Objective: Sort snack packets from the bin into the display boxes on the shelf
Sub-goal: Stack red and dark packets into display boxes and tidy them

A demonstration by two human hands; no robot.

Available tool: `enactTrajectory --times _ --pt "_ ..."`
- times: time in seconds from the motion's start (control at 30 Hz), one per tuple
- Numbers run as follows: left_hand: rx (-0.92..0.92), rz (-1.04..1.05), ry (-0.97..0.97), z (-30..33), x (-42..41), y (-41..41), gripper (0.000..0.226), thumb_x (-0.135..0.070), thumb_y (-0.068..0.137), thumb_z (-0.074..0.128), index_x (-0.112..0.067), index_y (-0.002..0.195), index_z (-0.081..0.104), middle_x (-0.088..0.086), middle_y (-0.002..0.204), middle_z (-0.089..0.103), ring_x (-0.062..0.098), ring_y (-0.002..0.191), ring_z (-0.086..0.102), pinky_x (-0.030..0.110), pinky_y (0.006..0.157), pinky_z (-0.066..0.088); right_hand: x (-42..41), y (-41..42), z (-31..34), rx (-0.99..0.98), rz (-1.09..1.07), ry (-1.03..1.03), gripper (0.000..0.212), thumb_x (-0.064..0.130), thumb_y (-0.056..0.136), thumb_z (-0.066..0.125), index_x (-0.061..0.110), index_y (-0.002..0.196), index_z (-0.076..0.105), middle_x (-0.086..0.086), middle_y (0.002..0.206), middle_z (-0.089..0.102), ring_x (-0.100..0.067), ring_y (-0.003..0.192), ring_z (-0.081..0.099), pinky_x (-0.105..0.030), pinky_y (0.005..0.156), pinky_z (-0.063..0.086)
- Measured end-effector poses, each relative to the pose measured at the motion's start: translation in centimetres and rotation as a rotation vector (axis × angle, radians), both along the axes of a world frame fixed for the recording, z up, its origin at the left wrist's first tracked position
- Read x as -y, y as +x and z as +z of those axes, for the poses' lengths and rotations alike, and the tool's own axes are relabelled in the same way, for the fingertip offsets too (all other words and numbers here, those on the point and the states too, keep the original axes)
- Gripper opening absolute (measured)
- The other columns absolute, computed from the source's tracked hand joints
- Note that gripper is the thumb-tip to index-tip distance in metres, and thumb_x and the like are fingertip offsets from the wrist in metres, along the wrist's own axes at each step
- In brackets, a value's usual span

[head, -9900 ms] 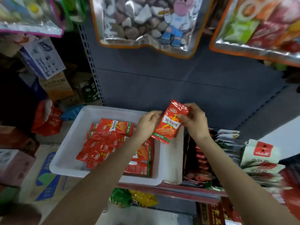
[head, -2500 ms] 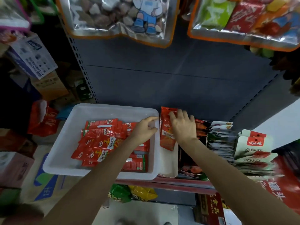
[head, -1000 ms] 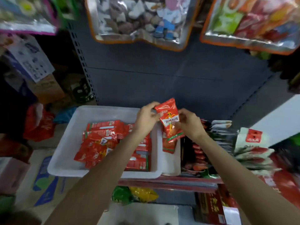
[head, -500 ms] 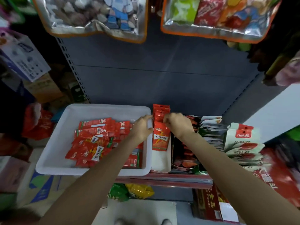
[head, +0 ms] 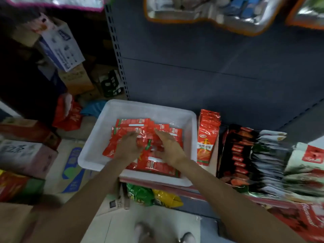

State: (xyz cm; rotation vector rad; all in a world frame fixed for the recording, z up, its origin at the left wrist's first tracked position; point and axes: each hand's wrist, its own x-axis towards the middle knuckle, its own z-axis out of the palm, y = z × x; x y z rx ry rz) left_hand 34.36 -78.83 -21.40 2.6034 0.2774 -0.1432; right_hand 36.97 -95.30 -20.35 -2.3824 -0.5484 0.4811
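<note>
Red foil snack packets (head: 149, 137) heaped in white plastic bin (head: 140, 109) on shelf; left hand (head: 128, 146), right hand (head: 169, 146) spread flat, empty, probably selecting; upright row fills display box (head: 207, 135) alongside.

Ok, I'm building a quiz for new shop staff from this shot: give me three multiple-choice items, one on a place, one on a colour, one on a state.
1. Where are both hands?
A. Inside the white bin
B. On the top shelf
C. At the floor boxes

2. What colour are most packets in the bin?
A. Blue
B. Red
C. Yellow

3. How do the packets in the display box stand?
A. Lying flat
B. Scattered
C. Upright in a row

Answers: 1 A, the left hand and the right hand are over the packets inside it. 2 B, the pile is red. 3 C, they stand on end, one behind another.
</note>
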Motion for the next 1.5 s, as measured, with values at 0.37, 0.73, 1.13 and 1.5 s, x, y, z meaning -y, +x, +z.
enactTrajectory --times 0.37,0.73,1.13,1.5 --pt "-0.16 0.208 -0.265 -1.5 -6.7 -1.3 0.024 -0.019 0.08 0.073 -0.007 0.097 0.06 0.011 0.109 0.062 0.026 0.107 0.056 0.029 0.086 0.041 -6.7 0.0 -4.0 -0.039 0.081 -0.217 0.072 0.016 0.078 0.074 0.018 0.141 0.04 -0.01 0.139 0.043 -0.027 0.128 0.042 -0.035 0.109 0.036" --pt "0.395 0.098 -0.647 6.0 -3.3 1.5 0.009 -0.021 0.089 0.063 -0.022 0.095 0.056 -0.008 0.086 0.067 -0.001 0.077 0.065 0.018 0.07 0.054 -3.3 2.0 2.0 0.041 -0.211 0.336 0.02 0.008 0.085 0.065 0.025 0.079 0.058 0.009 0.067 0.058 0.003 0.059 0.053 -0.017 0.062 0.043" --pt "0.277 -0.191 -0.769 7.5 11.0 6.0 0.042 -0.006 0.085 0.066 -0.007 0.122 0.046 0.01 0.098 0.068 0.021 0.086 0.068 0.044 0.078 0.057 10.3 1.8 7.6 0.313 -0.511 0.321 0.044 0.007 0.084 0.064 0.017 0.125 0.051 0.005 0.101 0.066 -0.009 0.09 0.063 -0.017 0.078 0.048" --pt "0.325 -0.369 -0.312 4.6 16.1 6.0 0.035 -0.011 0.087 0.063 -0.016 0.119 0.049 0.006 0.107 0.059 0.021 0.091 0.062 0.035 0.08 0.053 13.7 2.5 5.3 0.365 -0.345 -0.248 0.041 0.009 0.091 0.051 0.014 0.129 0.039 -0.014 0.107 0.052 -0.038 0.092 0.061 -0.042 0.073 0.052"
